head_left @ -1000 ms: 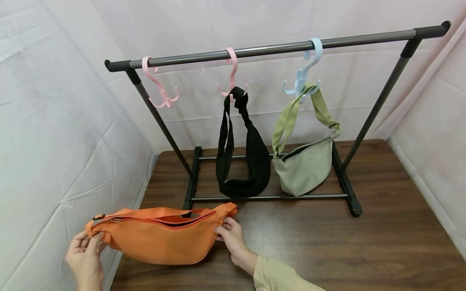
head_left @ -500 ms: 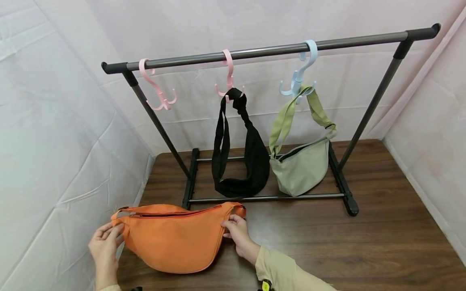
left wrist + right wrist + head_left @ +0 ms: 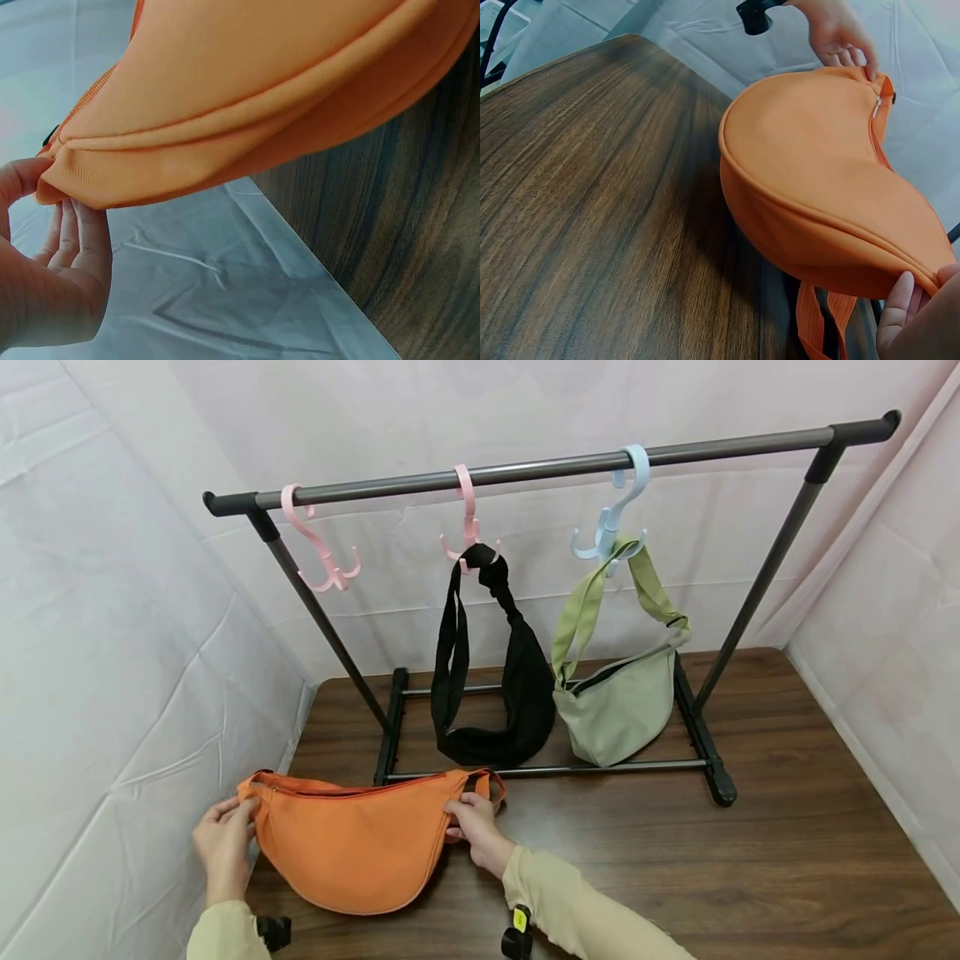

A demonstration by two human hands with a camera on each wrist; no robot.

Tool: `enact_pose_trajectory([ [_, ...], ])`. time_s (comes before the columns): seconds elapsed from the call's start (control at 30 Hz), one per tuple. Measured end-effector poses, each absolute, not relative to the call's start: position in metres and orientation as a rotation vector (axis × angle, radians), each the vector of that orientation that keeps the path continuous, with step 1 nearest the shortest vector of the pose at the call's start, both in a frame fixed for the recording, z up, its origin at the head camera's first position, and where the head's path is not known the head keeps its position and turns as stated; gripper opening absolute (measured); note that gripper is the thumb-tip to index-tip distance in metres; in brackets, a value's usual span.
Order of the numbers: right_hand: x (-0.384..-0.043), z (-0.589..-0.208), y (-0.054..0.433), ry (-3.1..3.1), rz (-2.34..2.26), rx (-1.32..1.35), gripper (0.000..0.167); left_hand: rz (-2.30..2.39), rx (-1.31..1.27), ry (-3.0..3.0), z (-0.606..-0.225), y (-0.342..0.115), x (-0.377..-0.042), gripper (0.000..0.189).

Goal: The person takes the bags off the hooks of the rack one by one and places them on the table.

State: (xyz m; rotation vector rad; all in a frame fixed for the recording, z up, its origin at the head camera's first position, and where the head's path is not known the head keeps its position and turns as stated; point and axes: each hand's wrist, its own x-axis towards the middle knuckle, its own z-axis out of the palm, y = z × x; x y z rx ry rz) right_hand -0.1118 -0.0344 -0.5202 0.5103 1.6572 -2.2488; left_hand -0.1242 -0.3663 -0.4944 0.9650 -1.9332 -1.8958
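An orange crescent-shaped bag [image 3: 352, 843] is stretched between both hands near the front left of the table. My left hand [image 3: 225, 843] pinches its left top corner; the left wrist view shows the thumb on one side of the orange cloth [image 3: 225, 90] and the fingers under it. At the other end, my right hand [image 3: 476, 831] pinches the right corner. In the right wrist view the bag's orange strap [image 3: 821, 322] hangs below, beside the right hand [image 3: 922, 315]. A zipper runs along the bag's top edge. The right fingers are partly hidden behind the bag.
Behind stands a dark metal rack [image 3: 555, 468]. A black bag [image 3: 528, 693] hangs from a pink hook [image 3: 468, 510], a pale green bag [image 3: 622, 706] from a light blue hook [image 3: 618, 514]. Another pink hook [image 3: 318, 547] on the left bears nothing. White cloth walls enclose the wooden table [image 3: 750, 877].
Both hands have shifted the orange bag, its left end moving rightward and its front face turning more toward the head camera. Most recently it rose slightly. The head view has drifted a little.
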Motion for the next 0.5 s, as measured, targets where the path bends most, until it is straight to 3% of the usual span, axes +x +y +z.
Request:
enact_pose_trajectory([
  [0.1,-0.116,-0.524,-0.039,1.672,-2.235,0.526,0.015,-1.809,1.003,-1.994,-0.462,-0.341,-0.122,0.018],
  [0.5,-0.136,-0.554,-0.057,1.678,-2.237,0.620,0.013,-1.575,1.045,-2.141,-0.486,-0.351,-0.147,0.027],
])
